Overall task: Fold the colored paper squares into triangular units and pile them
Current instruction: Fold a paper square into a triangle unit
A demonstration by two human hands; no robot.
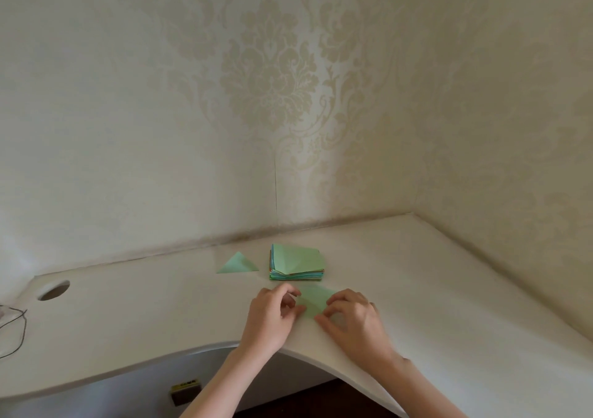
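Note:
A light green paper sheet (313, 300) lies on the white desk (160, 318) between my hands. My left hand (272, 315) has curled fingers pinching the sheet's left edge. My right hand (351, 318) presses its curled fingertips on the sheet's right side and covers part of it. Behind the hands sits a stack of colored paper squares (296, 263) with a creased green sheet on top. To the left of the stack lies one folded green triangle (238, 264).
The desk fits into a wallpapered corner, with walls at the back and right. A round cable hole (54, 290) is at the far left, with a dark cable (14, 331) beside it. The desk's front edge curves inward near my arms.

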